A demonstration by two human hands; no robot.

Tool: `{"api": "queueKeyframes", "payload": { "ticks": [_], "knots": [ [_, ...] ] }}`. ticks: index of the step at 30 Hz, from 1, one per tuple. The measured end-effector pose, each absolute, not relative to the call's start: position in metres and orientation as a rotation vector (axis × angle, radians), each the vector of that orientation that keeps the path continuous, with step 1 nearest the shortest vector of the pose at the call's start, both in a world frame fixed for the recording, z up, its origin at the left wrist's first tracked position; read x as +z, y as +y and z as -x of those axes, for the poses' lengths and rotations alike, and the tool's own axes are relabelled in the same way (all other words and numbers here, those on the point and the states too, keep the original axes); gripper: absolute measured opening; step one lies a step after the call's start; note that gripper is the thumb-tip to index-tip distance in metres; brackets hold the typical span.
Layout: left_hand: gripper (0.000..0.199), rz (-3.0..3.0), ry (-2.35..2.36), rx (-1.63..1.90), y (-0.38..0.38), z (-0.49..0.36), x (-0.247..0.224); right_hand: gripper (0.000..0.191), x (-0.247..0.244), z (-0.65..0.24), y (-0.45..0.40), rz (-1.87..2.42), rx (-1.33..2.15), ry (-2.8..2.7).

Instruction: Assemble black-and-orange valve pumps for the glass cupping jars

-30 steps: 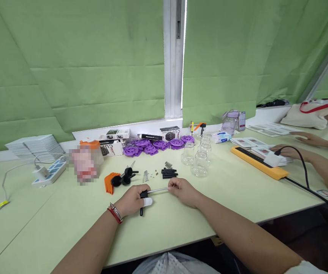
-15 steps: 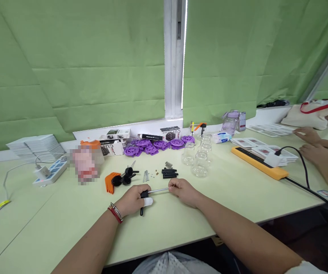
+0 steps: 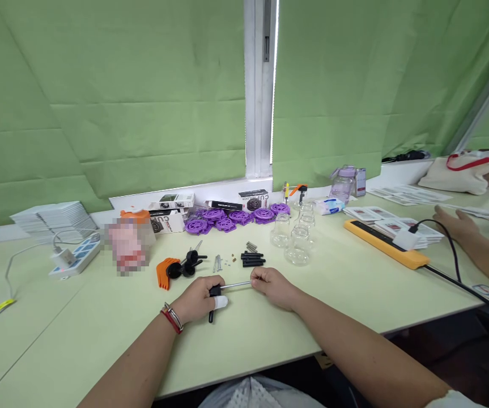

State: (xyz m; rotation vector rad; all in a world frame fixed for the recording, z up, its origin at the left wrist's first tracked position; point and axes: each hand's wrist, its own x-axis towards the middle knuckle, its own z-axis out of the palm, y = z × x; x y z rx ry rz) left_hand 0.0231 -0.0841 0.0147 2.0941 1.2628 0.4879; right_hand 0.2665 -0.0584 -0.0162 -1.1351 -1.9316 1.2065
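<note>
My left hand [image 3: 195, 299], with a white wrap on its thumb, is closed round a black plastic part [image 3: 211, 315] whose thin handle points down. From this part a slim metal rod [image 3: 236, 285] runs right to my right hand [image 3: 273, 289]. The right fingers pinch the rod's far end, and its tip is hidden there. Just beyond my hands lie black round parts with stems [image 3: 191, 262], orange pieces [image 3: 163, 273], silver screws [image 3: 217, 263], black tubes [image 3: 252, 259] and small springs [image 3: 251, 246].
Purple wheel-like parts [image 3: 239, 216] and boxes [image 3: 166, 221] line the back. Clear cups [image 3: 297, 252] stand right of centre. A yellow power strip [image 3: 386, 245] with a black cable lies at right. At far right, another person's hand [image 3: 456, 224] is beside printed sheets [image 3: 408, 194].
My two hands and the rod have stayed nearly in place. At far right, the other person's hands have moved apart, and one now holds a pale sheet.
</note>
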Motion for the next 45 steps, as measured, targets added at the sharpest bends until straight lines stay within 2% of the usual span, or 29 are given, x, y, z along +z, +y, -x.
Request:
{"api": "queueKeyframes", "payload": {
  "ticks": [15,34,42,45],
  "knots": [
    [0.031,-2.121,1.267,0.48,-0.085,-0.021,0.016,0.016,-0.014,-0.267,-0.06,1.176,1.145,-1.987],
    [0.028,-2.074,1.274,0.512,-0.087,-0.022,0.016,0.017,-0.013,-0.268,-0.06,1.169,1.086,-2.033],
    [0.03,-2.009,1.219,0.589,-0.091,-0.021,0.02,0.02,-0.005,-0.267,-0.072,1.119,0.79,-2.155],
    [0.035,-1.98,1.148,0.778,-0.091,-0.019,0.023,0.021,0.01,-0.268,-0.07,1.129,0.602,-2.212]
  ]
}}
